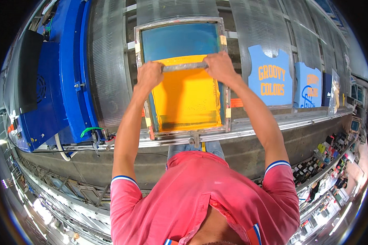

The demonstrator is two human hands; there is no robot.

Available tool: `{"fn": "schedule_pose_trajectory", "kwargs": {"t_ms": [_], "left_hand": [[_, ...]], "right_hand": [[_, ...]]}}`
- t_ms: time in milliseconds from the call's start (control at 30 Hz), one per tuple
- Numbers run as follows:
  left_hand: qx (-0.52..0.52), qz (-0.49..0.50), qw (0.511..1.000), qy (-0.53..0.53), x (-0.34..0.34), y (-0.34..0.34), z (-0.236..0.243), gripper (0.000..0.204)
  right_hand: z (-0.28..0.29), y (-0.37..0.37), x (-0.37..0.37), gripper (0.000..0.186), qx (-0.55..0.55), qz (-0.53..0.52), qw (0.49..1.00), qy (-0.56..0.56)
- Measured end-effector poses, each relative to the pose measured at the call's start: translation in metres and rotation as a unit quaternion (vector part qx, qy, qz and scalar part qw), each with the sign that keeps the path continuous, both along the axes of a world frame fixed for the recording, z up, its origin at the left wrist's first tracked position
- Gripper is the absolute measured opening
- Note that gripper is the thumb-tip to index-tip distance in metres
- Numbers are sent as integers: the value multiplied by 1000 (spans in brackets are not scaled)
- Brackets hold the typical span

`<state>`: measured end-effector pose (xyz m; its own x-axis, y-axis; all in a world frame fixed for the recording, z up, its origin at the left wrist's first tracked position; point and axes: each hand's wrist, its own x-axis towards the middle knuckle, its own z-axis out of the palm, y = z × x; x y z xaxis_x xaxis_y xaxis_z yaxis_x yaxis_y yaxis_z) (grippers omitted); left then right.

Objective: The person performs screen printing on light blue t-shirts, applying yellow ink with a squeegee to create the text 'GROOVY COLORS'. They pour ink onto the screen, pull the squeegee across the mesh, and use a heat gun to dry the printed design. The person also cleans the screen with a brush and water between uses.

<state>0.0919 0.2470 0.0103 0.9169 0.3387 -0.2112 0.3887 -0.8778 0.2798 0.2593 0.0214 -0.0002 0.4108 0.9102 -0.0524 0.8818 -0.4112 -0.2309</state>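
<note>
"Left hand (150,74) and right hand (220,67) both curled tight round the ends of that grey squeegee (185,66), yeah?"

"Yep, bar's up at 12 o'clock, sitting across the top part of the yellow-orange ink (188,92) in a framed screen (180,21)."

"What's around it?"

"Printed light-blue tank top (270,60) at 2, second blue top (301,77) just beyond towards 3. Chunky blue machine (73,73) at 10."

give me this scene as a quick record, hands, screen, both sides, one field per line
left hand: gripping the left end of a grey bar
right hand: gripping the bar's right end
bar: lying across a framed screen
screen: blue at the far end, yellow-orange ink nearer the person
right side: light-blue garment pieces, orange lettering
left side: blue machine
</note>
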Motion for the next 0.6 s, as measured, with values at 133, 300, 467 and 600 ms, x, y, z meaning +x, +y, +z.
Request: {"fn": "schedule_pose_trajectory", "kwargs": {"t_ms": [133, 300, 467, 600], "left_hand": [[27, -15, 999, -39, 28, 27, -20, 27], [-9, 1, 998, -68, 5, -2, -26, 25], [-12, 12, 996, -88, -77, -61, -29, 26], [-37, 14, 991, -130, -140, -111, -23, 28]], "right_hand": [[-5, 28, 33, 15, -29, 2, 1000, 6], [-18, 3, 8, 12, 23, -4, 1000, -5], [-14, -53, -71, 17, 25, 4, 1000, 12], [-9, -101, -138, 27, -7, 0, 999, 35]]}}
